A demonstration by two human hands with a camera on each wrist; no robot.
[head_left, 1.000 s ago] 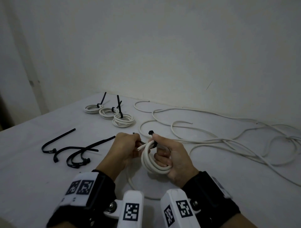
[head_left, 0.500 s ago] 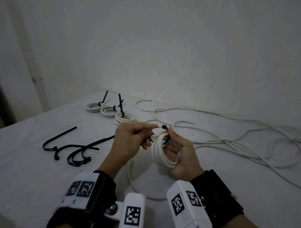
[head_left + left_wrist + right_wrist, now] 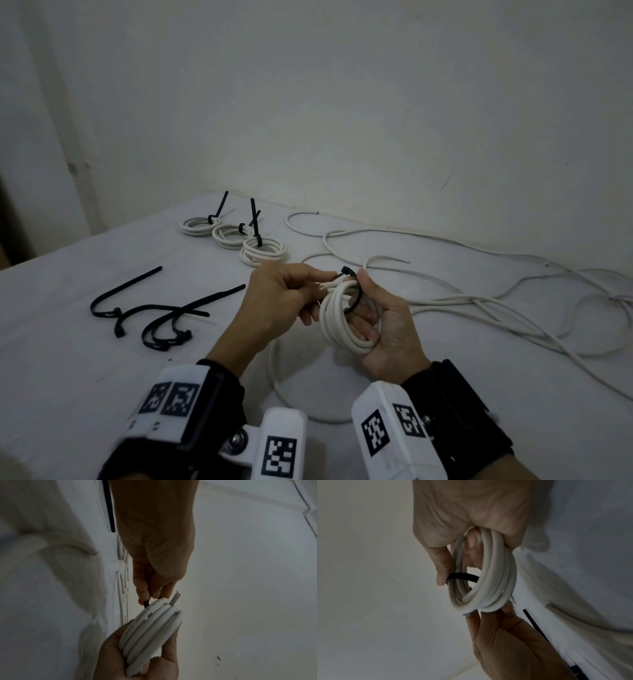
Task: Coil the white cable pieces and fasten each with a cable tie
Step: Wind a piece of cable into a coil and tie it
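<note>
My right hand (image 3: 368, 308) grips a coil of white cable (image 3: 337, 318) upright above the table, fingers through its middle and thumb on top. A black cable tie (image 3: 356, 296) loops round the coil's upper side, its head (image 3: 346, 270) by my thumb. My left hand (image 3: 325, 279) pinches the tie's thin end next to that head. In the right wrist view the tie (image 3: 462, 576) crosses the coil (image 3: 494, 568) under my thumb. In the left wrist view my left fingertips (image 3: 145, 596) pinch the black strap at the coil's (image 3: 150, 628) edge.
Three tied coils (image 3: 262, 251) lie at the back left of the white table (image 3: 68, 359). Several loose black ties (image 3: 147, 308) lie at the left. Loose white cable (image 3: 479, 298) sprawls across the right side, and one loop (image 3: 274, 373) lies under my hands. A wall stands right behind.
Both hands have lifted the coil up and a little to the right. My left hand has shifted from the coil's side to pinching the tie's end at its head.
</note>
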